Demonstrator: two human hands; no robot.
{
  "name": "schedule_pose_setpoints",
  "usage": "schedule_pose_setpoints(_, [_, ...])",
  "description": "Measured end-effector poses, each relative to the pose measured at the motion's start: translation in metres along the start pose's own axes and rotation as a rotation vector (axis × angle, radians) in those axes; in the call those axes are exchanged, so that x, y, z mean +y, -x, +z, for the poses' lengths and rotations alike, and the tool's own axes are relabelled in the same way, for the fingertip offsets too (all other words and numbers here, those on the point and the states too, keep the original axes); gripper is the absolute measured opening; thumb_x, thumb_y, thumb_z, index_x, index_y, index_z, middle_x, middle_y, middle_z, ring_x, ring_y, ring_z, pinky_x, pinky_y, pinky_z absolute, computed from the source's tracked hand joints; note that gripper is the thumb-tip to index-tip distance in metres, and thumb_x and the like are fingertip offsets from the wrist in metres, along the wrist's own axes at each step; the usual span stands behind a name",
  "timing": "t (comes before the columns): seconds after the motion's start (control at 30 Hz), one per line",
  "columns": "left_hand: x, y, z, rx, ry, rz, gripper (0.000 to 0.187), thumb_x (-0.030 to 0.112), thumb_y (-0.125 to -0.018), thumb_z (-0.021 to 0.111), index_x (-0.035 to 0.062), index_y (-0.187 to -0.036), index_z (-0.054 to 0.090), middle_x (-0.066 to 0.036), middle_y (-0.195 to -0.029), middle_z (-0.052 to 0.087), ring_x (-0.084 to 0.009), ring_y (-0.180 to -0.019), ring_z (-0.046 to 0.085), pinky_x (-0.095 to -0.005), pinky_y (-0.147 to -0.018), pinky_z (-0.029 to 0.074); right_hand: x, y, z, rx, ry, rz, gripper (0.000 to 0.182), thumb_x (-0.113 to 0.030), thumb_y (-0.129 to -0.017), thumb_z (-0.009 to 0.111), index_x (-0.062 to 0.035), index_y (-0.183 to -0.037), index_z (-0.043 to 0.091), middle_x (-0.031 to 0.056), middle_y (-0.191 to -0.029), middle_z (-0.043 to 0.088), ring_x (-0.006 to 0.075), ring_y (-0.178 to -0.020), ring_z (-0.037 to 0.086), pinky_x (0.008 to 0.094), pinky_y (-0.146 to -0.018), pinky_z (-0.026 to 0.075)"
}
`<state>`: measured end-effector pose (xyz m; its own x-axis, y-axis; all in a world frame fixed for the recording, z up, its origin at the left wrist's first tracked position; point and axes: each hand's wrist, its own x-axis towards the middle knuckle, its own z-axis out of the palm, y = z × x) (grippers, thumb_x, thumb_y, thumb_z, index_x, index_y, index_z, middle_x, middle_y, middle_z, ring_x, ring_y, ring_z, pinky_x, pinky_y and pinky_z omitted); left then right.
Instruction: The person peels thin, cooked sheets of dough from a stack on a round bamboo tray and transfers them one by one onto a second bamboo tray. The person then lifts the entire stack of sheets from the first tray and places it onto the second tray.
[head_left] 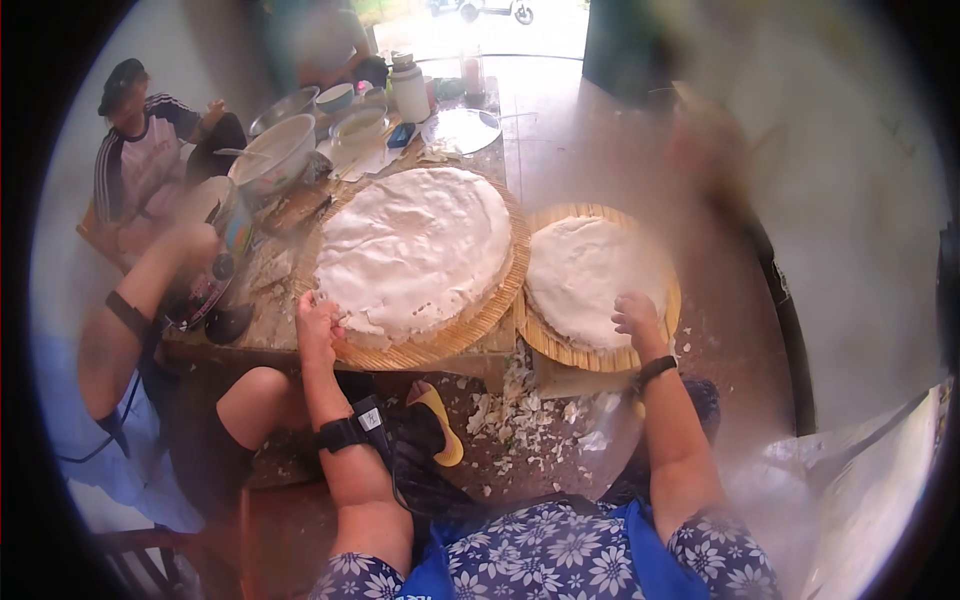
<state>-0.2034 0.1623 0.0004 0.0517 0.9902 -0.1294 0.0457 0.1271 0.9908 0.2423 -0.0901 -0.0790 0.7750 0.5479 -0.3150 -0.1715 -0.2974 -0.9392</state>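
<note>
A large, thick white round slab (415, 250), dough-like with a wrinkled top, covers most of a round woven tray (440, 352) on the table. My left hand (320, 325) is at the slab's near left edge, fingertips pinched together on its rim, where the surface looks broken. To the right, a smaller white slab (580, 280) lies on a second woven tray (672, 310). Over its right side is my right hand (637, 318), with fingers curled in; whatever they may hold is too small to make out.
Bowls (275, 150), a white bottle (408, 90) and a round silver lid (462, 130) crowd the table's far end. A co-worker's bent arm (140, 290) is close on my left; another person (145, 160) sits behind. White scraps (530, 425) litter the floor.
</note>
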Motion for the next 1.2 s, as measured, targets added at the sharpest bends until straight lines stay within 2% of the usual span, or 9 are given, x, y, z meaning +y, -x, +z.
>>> schedule_pose_setpoints(0.17, [0.005,0.007,0.005,0.114,-0.252,0.051,0.045,0.009,-0.072,0.057,0.0011,-0.115,0.047,-0.005,-0.074,0.057,-0.0078,-0.051,0.051,-0.021,-0.036,0.037,0.056,-0.033,-0.032,0.187,0.028,0.149,0.016,-0.012,-0.08,0.053,-0.0056,-0.093,0.06,0.0061,-0.075,0.059,0.0166,-0.056,0.058,0.0283,-0.041,0.047])
schedule_pose_setpoints(0.27, [0.019,0.016,0.008,0.084,-0.386,0.023,0.054,0.011,-0.07,0.061,-0.0014,-0.119,0.044,-0.011,-0.083,0.06,-0.0154,-0.062,0.058,-0.0282,-0.047,0.047,0.069,-0.03,-0.045,0.337,-0.036,0.156,0.018,-0.012,-0.08,0.049,-0.0045,-0.091,0.06,0.0085,-0.073,0.059,0.0182,-0.055,0.058,0.0303,-0.043,0.048])
schedule_pose_setpoints(0.37, [-0.023,-0.021,-0.009,0.224,-0.475,0.265,0.063,0.014,-0.067,0.064,-0.0026,-0.123,0.041,-0.016,-0.095,0.061,-0.0238,-0.08,0.061,-0.0342,-0.068,0.051,0.079,-0.035,-0.055,0.366,-0.104,0.183,0.019,-0.013,-0.08,0.048,-0.0038,-0.091,0.06,0.0093,-0.072,0.059,0.019,-0.054,0.058,0.0311,-0.043,0.048])
schedule_pose_setpoints(0.47, [-0.022,-0.023,-0.014,0.157,-0.525,0.179,0.069,0.017,-0.065,0.067,-0.0029,-0.125,0.041,-0.021,-0.105,0.059,-0.0296,-0.097,0.058,-0.0349,-0.087,0.044,0.077,-0.035,-0.06,0.379,-0.12,0.227,0.019,-0.013,-0.08,0.048,-0.0034,-0.09,0.061,0.0092,-0.072,0.059,0.0193,-0.054,0.058,0.031,-0.043,0.047])
schedule_pose_setpoints(0.63, [-0.029,-0.035,-0.017,0.273,-0.771,0.465,0.06,0.016,-0.069,0.067,0.0008,-0.123,0.047,-0.023,-0.109,0.058,-0.0338,-0.104,0.054,-0.0353,-0.092,0.04,0.073,-0.032,-0.062,0.39,-0.137,0.258,0.014,-0.01,-0.077,0.054,-0.0034,-0.088,0.061,0.0074,-0.071,0.059,0.0168,-0.05,0.056,0.0295,-0.04,0.046])
schedule_pose_setpoints(0.77, [0.022,0.013,0.032,0.269,-0.77,0.827,0.042,0.008,-0.076,0.063,0.0039,-0.117,0.054,-0.016,-0.107,0.06,-0.0277,-0.093,0.058,-0.0332,-0.084,0.045,0.071,-0.035,-0.064,0.338,-0.178,0.276,0.012,-0.01,-0.077,0.056,-0.0045,-0.086,0.062,0.0057,-0.068,0.058,0.0152,-0.049,0.055,0.0288,-0.04,0.046])
schedule_pose_setpoints(0.87, [0.043,0.058,0.084,-0.004,-0.372,0.563,0.033,0.003,-0.079,0.059,0.0059,-0.113,0.058,-0.009,-0.099,0.063,-0.016,-0.076,0.058,-0.0277,-0.071,0.048,0.074,-0.039,-0.067,0.335,-0.19,0.294,0.01,-0.012,-0.078,0.057,-0.0058,-0.085,0.062,0.0043,-0.066,0.057,0.0144,-0.048,0.054,0.0281,-0.04,0.045])
schedule_pose_setpoints(0.93, [0.043,0.084,0.117,-0.196,-0.303,0.572,0.033,0.002,-0.08,0.059,0.0072,-0.113,0.058,-0.005,-0.09,0.063,-0.0082,-0.066,0.053,-0.0235,-0.061,0.046,0.071,-0.037,-0.066,0.339,-0.213,0.311,0.009,-0.013,-0.078,0.059,-0.0071,-0.085,0.061,0.0034,-0.066,0.057,0.014,-0.047,0.053,0.0272,-0.04,0.044])
schedule_pose_setpoints(1.2, [0.011,0.153,0.199,-0.825,-0.553,0.76,0.032,0.005,-0.078,0.061,0.0059,-0.11,0.056,-0.009,-0.094,0.062,-0.0168,-0.075,0.06,-0.0273,-0.068,0.049,0.038,-0.027,-0.064,0.196,-0.362,0.248,0.01,-0.019,-0.08,0.063,-0.0123,-0.083,0.056,-0.0011,-0.066,0.052,0.0131,-0.057,0.054,0.029,-0.048,0.046])
